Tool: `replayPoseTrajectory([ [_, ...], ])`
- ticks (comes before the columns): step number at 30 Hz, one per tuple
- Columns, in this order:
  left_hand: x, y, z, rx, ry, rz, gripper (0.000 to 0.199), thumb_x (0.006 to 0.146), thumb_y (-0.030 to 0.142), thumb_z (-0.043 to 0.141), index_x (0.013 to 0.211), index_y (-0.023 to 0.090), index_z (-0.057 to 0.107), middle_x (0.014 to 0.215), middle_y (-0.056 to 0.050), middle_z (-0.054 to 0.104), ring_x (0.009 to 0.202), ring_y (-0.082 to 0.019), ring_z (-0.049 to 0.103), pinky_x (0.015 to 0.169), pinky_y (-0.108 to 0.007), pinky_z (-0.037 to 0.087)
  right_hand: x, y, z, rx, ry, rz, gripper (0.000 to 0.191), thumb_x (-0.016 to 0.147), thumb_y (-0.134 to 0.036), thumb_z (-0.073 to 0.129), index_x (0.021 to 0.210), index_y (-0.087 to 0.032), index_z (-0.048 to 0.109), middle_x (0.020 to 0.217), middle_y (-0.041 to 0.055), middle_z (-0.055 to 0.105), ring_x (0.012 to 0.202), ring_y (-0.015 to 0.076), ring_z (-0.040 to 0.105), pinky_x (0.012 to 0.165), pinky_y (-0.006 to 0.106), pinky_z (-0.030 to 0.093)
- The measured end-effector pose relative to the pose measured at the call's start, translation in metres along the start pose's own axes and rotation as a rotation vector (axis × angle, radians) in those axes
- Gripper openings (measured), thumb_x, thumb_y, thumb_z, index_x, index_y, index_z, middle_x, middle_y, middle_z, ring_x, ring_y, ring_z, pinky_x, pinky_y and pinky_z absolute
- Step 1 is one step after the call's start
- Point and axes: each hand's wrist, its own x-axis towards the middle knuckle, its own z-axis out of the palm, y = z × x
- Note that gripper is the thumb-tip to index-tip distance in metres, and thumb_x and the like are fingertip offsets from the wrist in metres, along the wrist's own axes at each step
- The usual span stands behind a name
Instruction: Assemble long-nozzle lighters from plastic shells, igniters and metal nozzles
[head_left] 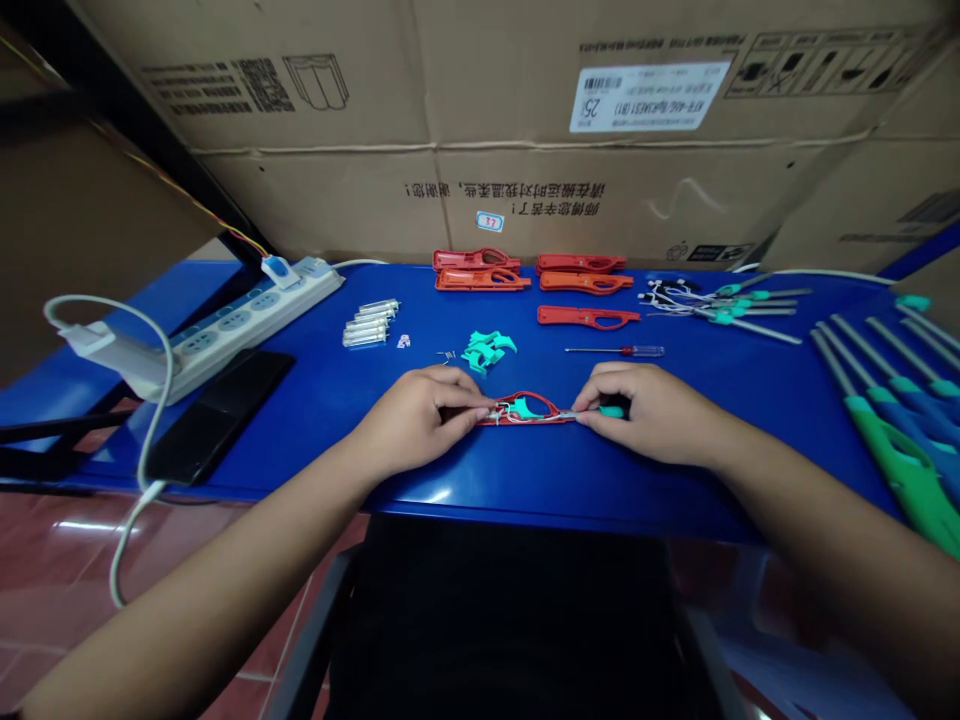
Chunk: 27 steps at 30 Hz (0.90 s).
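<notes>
A red lighter shell half (517, 421) lies near the table's front edge, its inside facing up. A turquoise trigger (525, 408) and thin white wires sit in it. My left hand (420, 418) is closed in a pinch at the shell's left end, its fingertips hiding part of what lies there. At the other end, my right hand (645, 412) pinches the lighter's nozzle tube, whose turquoise collar (611, 411) shows between the fingers. Beyond my hands are loose turquoise triggers (487, 350) and small springs (448, 354).
Further back lie red shell halves (589, 317), clear gas tanks (369, 325), a screwdriver (615, 351) and wired nozzle tubes (750, 305). Finished-looking lighters (904, 450) lie right. A power strip (240, 325) and phone (221, 415) are left. Cardboard boxes (495, 110) stand behind.
</notes>
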Motion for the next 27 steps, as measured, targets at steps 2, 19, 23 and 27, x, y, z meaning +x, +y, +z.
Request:
replayPoseTrajectory([
  [2,0.0,-0.002,0.0,0.007,0.007,0.047,0.022,0.095,0.027,0.06,0.107,0.02,0.077,0.098,-0.006,0.073,0.088,-0.016,0.068,0.082,-0.03,0.055,-0.002,-0.003,0.0,-0.063,0.02,-0.046,0.012,0.086,-0.028,0.061,0.088,-0.023,0.072,0.09,0.0037,0.07,0.083,0.0179,0.064,0.076,0.032,0.049],
  [19,-0.006,-0.008,-0.009,0.11,0.242,0.108,0.024,0.098,0.027,0.053,0.103,0.016,0.074,0.095,-0.007,0.071,0.089,-0.019,0.065,0.085,-0.036,0.052,0.074,0.07,-0.08,-0.415,0.068,0.124,0.029,0.078,-0.043,0.066,0.096,-0.023,0.076,0.1,0.0063,0.075,0.085,0.0228,0.068,0.079,0.035,0.053],
  [23,-0.007,-0.007,-0.01,0.11,0.29,0.107,0.023,0.097,0.027,0.053,0.1,0.017,0.074,0.093,-0.007,0.071,0.087,-0.018,0.065,0.084,-0.035,0.051,0.071,0.073,-0.073,-0.376,0.044,0.112,0.037,0.077,-0.051,0.067,0.097,-0.022,0.076,0.095,0.0067,0.075,0.08,0.0219,0.068,0.074,0.035,0.053],
  [27,-0.008,-0.006,-0.01,0.113,0.286,0.066,0.024,0.097,0.03,0.053,0.099,0.019,0.074,0.095,-0.006,0.072,0.088,-0.018,0.066,0.088,-0.036,0.051,0.067,0.071,-0.068,-0.361,0.07,0.054,0.037,0.076,-0.054,0.069,0.094,-0.023,0.076,0.1,0.0075,0.075,0.087,0.0238,0.067,0.079,0.036,0.051],
])
